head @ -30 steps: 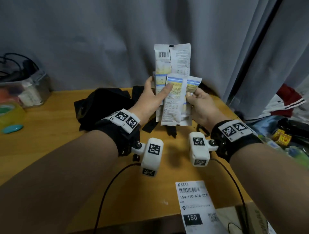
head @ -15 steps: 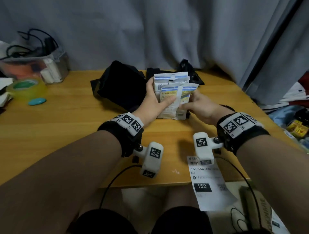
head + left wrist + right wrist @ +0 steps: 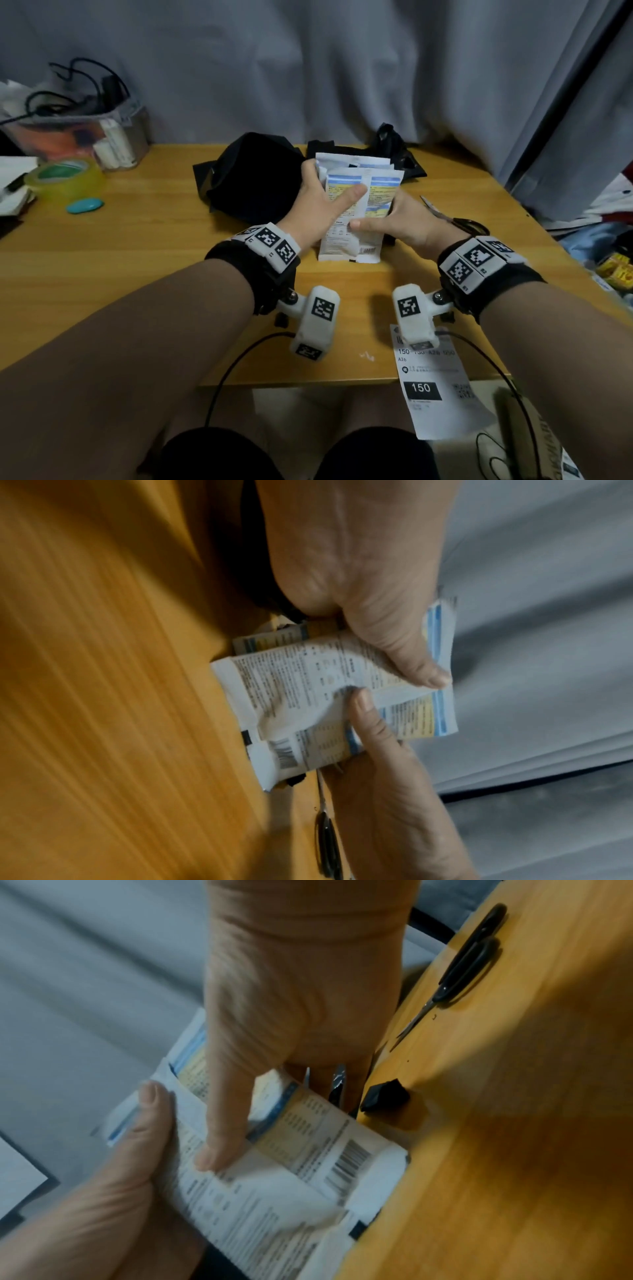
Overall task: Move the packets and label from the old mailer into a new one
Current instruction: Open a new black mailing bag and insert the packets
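Left hand (image 3: 363, 569) and right hand (image 3: 387, 785) grip a stack of packets (image 3: 308, 696) from opposite sides, both thumbs pressed on the printed front packet. The stack's lower edge meets the wooden table (image 3: 103, 696). Scissors (image 3: 327, 840) lie beside the right hand; grey curtain (image 3: 548, 642) behind.

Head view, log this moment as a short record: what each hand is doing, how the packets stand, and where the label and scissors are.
left hand: left hand grips the stack of white, blue and yellow printed packets, thumb across the front
right hand: right hand grips the same stack from its right side
packets: upright, lower edges on the wooden table
label: white shipping label overhangs the near table edge
scissors: black-handled scissors lie flat beside the right hand
behind: crumpled black plastic mailer
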The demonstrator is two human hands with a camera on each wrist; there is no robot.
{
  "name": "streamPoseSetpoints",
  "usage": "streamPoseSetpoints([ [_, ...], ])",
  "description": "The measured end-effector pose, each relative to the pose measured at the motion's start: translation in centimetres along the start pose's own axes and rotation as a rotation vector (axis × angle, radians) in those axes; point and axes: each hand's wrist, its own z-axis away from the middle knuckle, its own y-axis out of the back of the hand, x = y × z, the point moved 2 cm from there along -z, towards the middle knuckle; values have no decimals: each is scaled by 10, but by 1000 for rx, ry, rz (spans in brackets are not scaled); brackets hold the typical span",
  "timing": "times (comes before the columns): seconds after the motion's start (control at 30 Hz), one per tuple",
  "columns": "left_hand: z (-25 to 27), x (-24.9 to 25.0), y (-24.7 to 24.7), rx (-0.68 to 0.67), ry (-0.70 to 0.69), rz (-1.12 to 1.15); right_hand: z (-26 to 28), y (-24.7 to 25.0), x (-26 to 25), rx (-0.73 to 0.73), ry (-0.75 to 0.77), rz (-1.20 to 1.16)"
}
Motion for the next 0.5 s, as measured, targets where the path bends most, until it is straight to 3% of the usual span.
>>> streamPoseSetpoints([
  [0.13, 2, 9, -3, -51, 44, 103, 0, -4, -4, -100, -6, 19],
  [0.2, 1, 18, -3, -6, 13, 181, 1, -9, -10, -92, 21, -24],
  [0.37, -8, 52, 8, 80, -76, 338, 0, -22, -51, 105, 206, -99],
  [0.43, -13, 66, 19, 70, -120, 310, -4, -24, -73, 168, 274, -73],
  [0.5, -19, 78, 32, 80, -187, 140, -8, -26, -90, 210, 323, -53],
])
